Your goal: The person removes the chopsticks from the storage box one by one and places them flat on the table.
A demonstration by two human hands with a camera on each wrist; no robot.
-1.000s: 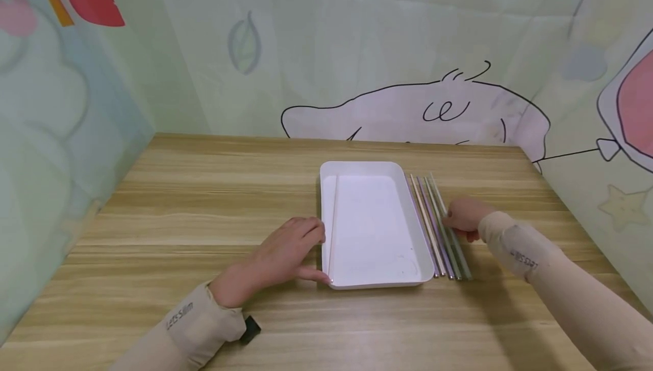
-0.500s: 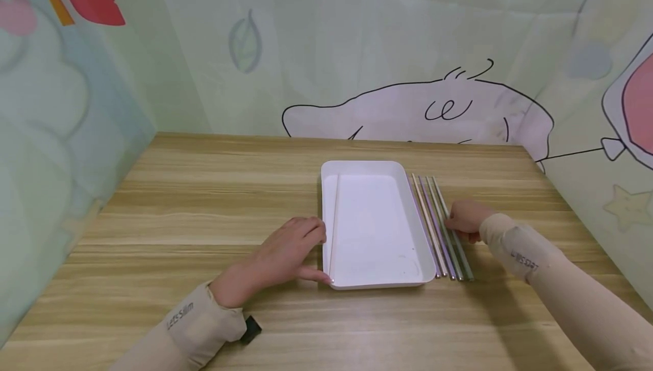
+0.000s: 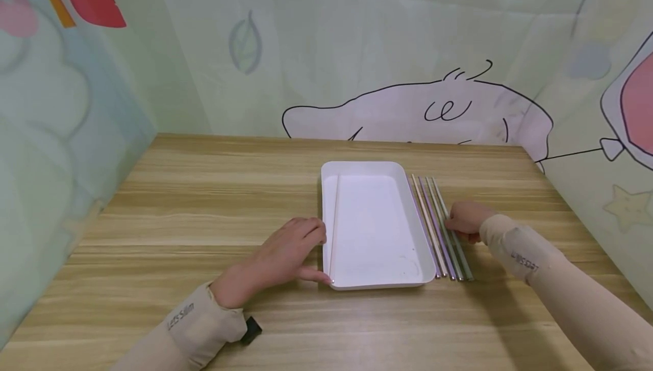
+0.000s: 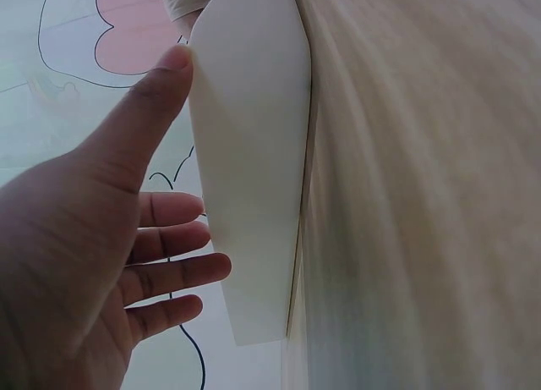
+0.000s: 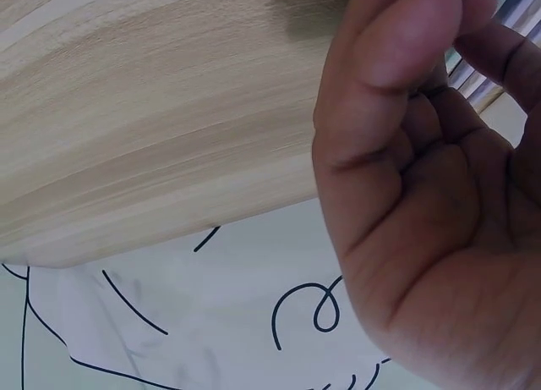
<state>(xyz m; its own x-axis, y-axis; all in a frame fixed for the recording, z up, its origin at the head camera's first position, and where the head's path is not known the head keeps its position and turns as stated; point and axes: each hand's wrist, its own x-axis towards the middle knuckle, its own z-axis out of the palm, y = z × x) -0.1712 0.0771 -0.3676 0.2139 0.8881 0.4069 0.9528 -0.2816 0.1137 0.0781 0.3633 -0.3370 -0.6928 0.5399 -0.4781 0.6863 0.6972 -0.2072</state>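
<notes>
A white rectangular tray (image 3: 363, 167) stands in the middle of the table, with one rose-gold chopstick (image 3: 334, 224) lying along its left wall. My left hand (image 3: 285, 255) rests against the tray's left side, thumb at the near left corner. In the left wrist view, its straight fingers touch the outer wall (image 4: 254, 178). Several coloured metal chopsticks (image 3: 431, 229) lie side by side to the right of the tray. There my right hand (image 3: 469, 219) pinches the outermost green chopstick (image 3: 463, 259) near its middle; its fingertips are partly hidden in the right wrist view.
The wooden table (image 3: 204, 190) meets a printed cloth backdrop (image 3: 194, 65) at the back and both sides. A dark strap piece (image 3: 251, 331) shows at the left sleeve.
The outermost green chopstick has settled slightly toward me, its far end now level with its neighbour's. My right hand has shifted very little; my left hand stays at the tray.
</notes>
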